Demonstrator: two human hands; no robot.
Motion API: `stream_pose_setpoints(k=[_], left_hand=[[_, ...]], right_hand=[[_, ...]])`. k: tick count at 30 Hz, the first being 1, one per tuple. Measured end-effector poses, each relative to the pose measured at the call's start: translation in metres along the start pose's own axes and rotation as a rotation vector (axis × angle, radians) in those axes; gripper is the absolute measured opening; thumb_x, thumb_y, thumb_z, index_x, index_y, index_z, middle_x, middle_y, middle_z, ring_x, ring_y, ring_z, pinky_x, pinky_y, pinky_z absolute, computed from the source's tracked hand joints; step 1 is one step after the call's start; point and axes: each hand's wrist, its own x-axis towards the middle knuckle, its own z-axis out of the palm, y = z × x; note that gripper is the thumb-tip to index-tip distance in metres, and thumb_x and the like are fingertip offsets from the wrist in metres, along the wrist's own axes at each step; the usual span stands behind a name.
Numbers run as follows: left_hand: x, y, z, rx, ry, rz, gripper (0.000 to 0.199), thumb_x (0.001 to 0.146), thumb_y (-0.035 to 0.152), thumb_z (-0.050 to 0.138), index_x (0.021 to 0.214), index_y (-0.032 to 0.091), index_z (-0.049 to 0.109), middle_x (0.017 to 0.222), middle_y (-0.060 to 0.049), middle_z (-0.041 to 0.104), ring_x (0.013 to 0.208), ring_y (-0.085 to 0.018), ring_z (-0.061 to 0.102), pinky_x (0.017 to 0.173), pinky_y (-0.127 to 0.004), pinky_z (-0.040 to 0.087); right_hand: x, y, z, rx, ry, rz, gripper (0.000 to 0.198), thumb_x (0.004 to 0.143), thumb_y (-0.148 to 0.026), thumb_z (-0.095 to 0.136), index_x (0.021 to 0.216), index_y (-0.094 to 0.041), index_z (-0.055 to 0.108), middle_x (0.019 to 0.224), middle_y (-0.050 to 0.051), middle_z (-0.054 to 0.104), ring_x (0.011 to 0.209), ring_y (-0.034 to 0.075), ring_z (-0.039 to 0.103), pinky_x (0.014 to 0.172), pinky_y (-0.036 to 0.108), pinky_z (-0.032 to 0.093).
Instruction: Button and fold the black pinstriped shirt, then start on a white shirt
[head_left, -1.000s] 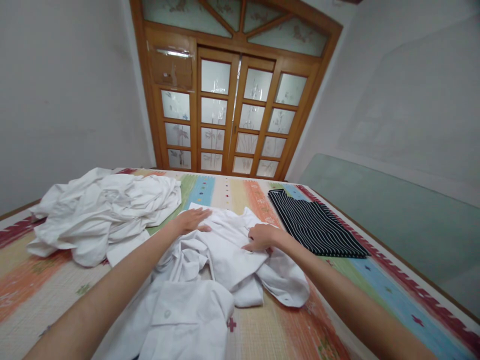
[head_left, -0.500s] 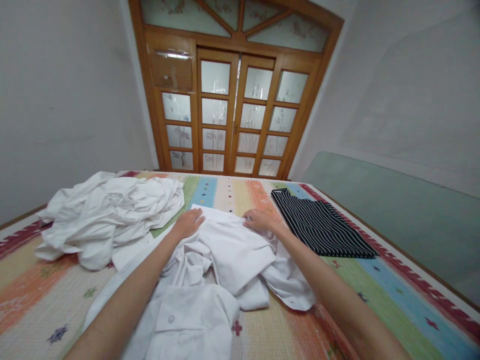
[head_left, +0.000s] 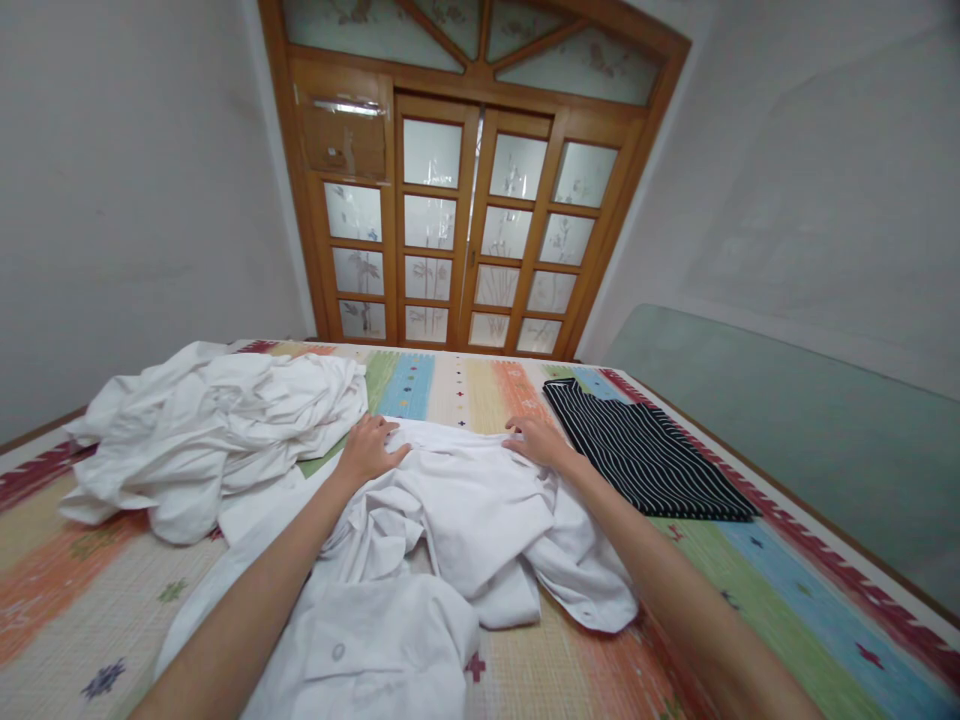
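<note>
A white shirt point(head_left: 472, 500) lies crumpled in front of me, its far edge spread fairly straight and a buttoned cuff showing near me. My left hand point(head_left: 370, 448) rests at the far left corner of the shirt, fingers and thumb apart. At the far right corner is my right hand point(head_left: 535, 441), its fingers curved and the thumb apart from them, touching the cloth. Neither hand grips the fabric.
White clothes point(head_left: 225, 430) lie in a loose heap on the left. To the right is a folded black garment with white stripes point(head_left: 649, 450). Everything lies on a striped, colourful bed cover point(head_left: 810, 600). A pale green headboard-like panel point(head_left: 780, 420) runs along the right wall.
My hands have moved slightly apart along the shirt's far edge, the left to the left and the right to the right. Their fingers have opened from the cloth.
</note>
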Motion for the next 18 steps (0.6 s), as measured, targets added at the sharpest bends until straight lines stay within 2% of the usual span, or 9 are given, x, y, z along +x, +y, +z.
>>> stream_pose_setpoints(k=[4,9,11,14,18], left_hand=[[-0.002,-0.001,-0.002,-0.018,0.028,0.027,0.036,0.079,0.047,0.062,0.103,0.022,0.069,0.104,-0.011,0.066,0.109,-0.031,0.055,0.105,-0.047,0.038],[-0.005,-0.001,-0.004,-0.054,0.03,0.004,0.034,0.092,0.036,0.04,0.101,0.02,0.069,0.1,-0.011,0.067,0.107,-0.028,0.056,0.102,-0.041,0.042],[-0.006,0.0,-0.005,-0.035,0.009,-0.033,0.035,0.092,0.03,0.036,0.104,0.019,0.068,0.101,-0.012,0.066,0.106,-0.026,0.058,0.097,-0.038,0.045],[-0.007,0.002,-0.007,0.016,-0.061,-0.097,0.037,0.088,0.026,0.041,0.116,0.02,0.064,0.113,-0.011,0.064,0.101,-0.025,0.062,0.09,-0.037,0.049],[-0.008,0.003,-0.01,0.088,-0.137,-0.092,0.041,0.086,0.024,0.042,0.123,0.024,0.06,0.124,-0.009,0.062,0.099,-0.027,0.064,0.083,-0.039,0.051]], right_hand=[[-0.008,0.012,0.015,0.101,0.147,0.052,0.035,0.083,-0.033,0.067,0.112,-0.014,0.063,0.104,0.011,0.067,0.099,0.022,0.061,0.089,0.033,0.044],[-0.019,0.011,0.031,0.1,0.373,0.11,0.023,0.086,-0.028,0.055,0.104,-0.017,0.065,0.106,0.012,0.063,0.105,0.026,0.055,0.095,0.04,0.041],[-0.021,0.007,0.031,0.08,0.402,0.106,0.022,0.083,-0.022,0.053,0.102,-0.018,0.064,0.106,0.013,0.061,0.105,0.027,0.053,0.096,0.04,0.04],[-0.024,0.004,0.027,0.048,0.43,0.114,0.024,0.076,-0.015,0.052,0.097,-0.018,0.064,0.101,0.012,0.059,0.101,0.027,0.051,0.093,0.038,0.041],[-0.025,0.003,0.024,0.008,0.326,0.068,0.02,0.075,-0.013,0.052,0.088,-0.017,0.067,0.095,0.01,0.06,0.1,0.026,0.05,0.093,0.036,0.039]])
